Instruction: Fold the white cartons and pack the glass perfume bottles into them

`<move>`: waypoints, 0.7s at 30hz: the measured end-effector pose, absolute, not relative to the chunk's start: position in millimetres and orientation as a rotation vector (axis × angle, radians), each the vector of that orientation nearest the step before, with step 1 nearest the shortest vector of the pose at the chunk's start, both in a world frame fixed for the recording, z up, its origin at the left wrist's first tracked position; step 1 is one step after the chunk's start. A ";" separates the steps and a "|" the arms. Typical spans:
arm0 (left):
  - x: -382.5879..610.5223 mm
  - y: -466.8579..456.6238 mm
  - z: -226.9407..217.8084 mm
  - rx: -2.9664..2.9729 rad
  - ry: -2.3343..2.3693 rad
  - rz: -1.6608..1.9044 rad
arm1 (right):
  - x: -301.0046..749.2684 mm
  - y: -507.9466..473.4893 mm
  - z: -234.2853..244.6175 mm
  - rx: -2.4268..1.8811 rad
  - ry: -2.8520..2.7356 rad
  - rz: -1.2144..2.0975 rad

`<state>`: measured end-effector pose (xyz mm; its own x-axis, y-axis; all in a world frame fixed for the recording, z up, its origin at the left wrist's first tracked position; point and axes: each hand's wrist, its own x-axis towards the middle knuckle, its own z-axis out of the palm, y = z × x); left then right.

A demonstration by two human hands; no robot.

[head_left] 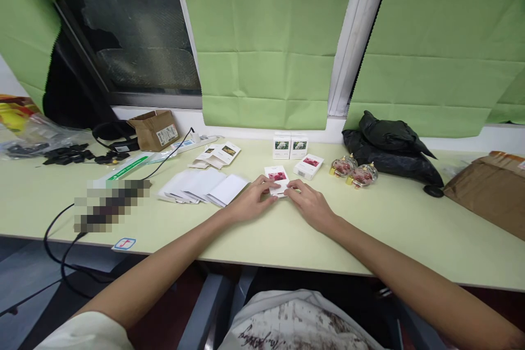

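Observation:
A small white carton (pixel 276 171) with a pink flower picture lies on the table before me, its near end between my hands. From its left side my left hand (pixel 253 200) grips that end with curled fingers. My right hand (pixel 310 205) pinches the near right corner. Just beyond it rests another pink-flower box (pixel 308 166), closed and lying down. Two white-flower boxes (pixel 290 145) stand side by side farther back. Left of my left hand, flat white cartons (pixel 203 186) lie overlapped, with several yellow-flower cartons (pixel 217 155) behind them.
Two round clear bottles (pixel 362 175) with gold tops lie to the right. Behind them are black plastic bags (pixel 389 145), and a brown cardboard box (pixel 490 188) sits at far right. A small open cardboard box (pixel 153 130), a power strip (pixel 197 144) and black cables (pixel 51 235) occupy the left.

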<state>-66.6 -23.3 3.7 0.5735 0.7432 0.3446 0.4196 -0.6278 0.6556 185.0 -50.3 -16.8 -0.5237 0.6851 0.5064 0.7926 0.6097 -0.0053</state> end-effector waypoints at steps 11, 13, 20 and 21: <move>-68.2 -29.8 6.1 2.525 1.000 0.795 | 185.9 -44.2 -18.3 -1.070 -2.230 0.009; -68.3 -29.3 5.0 2.588 0.991 0.795 | 187.2 -43.7 -17.9 -1.056 -2.223 0.060; -67.3 -29.8 6.0 2.605 1.000 0.767 | 187.3 -41.4 -19.2 -1.082 -2.239 0.079; -67.3 -30.4 6.4 2.582 1.006 0.770 | 187.3 -40.7 -19.8 -1.086 -2.237 0.073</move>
<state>-67.3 -30.4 6.4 0.6187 0.6875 0.3803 0.5468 -0.7244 0.4199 187.3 -40.7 -19.8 -0.4519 0.7219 0.5240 0.6861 0.6567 -0.3130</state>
